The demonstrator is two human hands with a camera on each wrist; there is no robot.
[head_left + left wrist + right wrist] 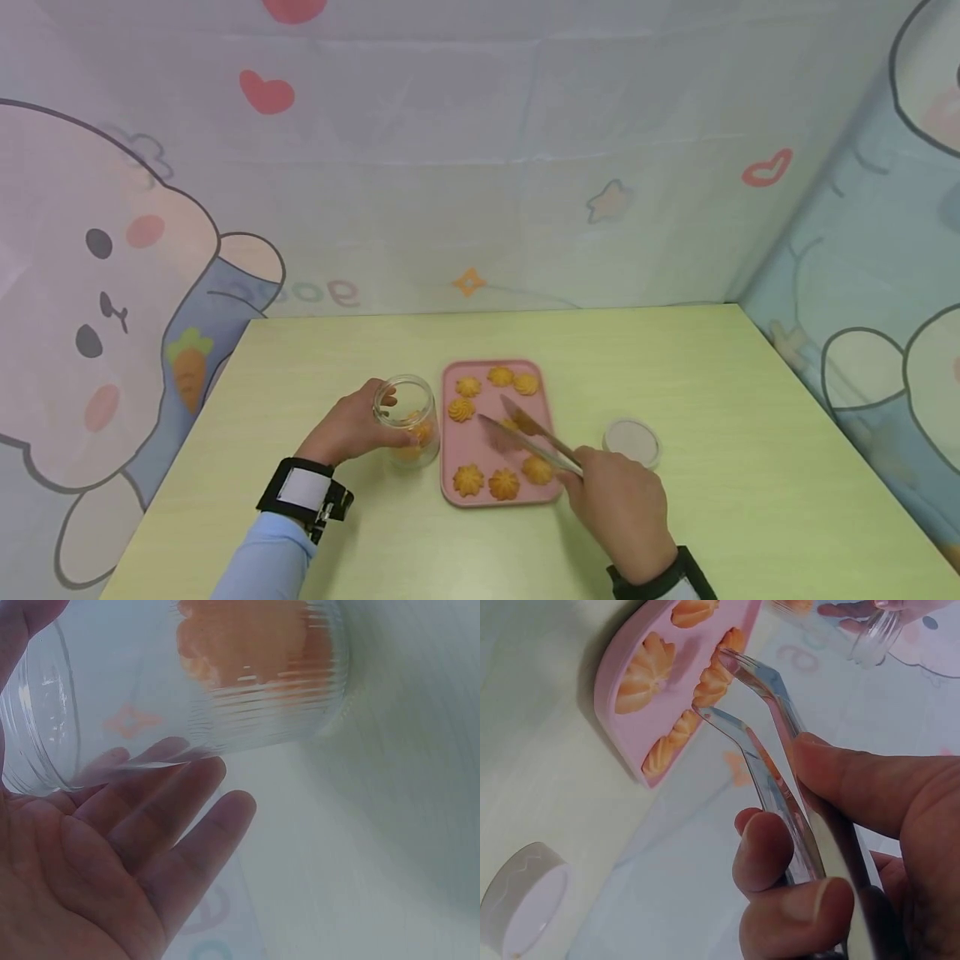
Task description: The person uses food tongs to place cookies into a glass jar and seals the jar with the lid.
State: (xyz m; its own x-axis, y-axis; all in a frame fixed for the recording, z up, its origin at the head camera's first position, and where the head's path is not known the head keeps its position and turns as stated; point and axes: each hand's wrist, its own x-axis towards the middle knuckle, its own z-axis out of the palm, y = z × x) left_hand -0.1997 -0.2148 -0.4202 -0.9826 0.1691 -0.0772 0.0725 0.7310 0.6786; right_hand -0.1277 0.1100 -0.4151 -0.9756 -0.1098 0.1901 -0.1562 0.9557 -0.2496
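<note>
My left hand (pixel 363 425) grips a clear glass jar (pixel 429 404) round its side, thumb in front and fingers behind. The jar stands open-topped at the left edge of a pink tray (pixel 491 510), with golden piped cookies (pixel 247 641) in its lower part. In my right hand (pixel 622 504) I hold metal tongs (pixel 551 450), their two arms apart over the tray. Seen from the right wrist, the tong tips lie on either side of a swirled cookie (pixel 718 671); whether they touch it I cannot tell. Several more cookies (pixel 468 480) lie on the tray.
A round whitish lid (pixel 632 442) lies on the table right of the tray, just beyond my right hand. The pale yellow-green table (pixel 375 350) ends at a printed cloth backdrop (pixel 450 167) behind and at the sides.
</note>
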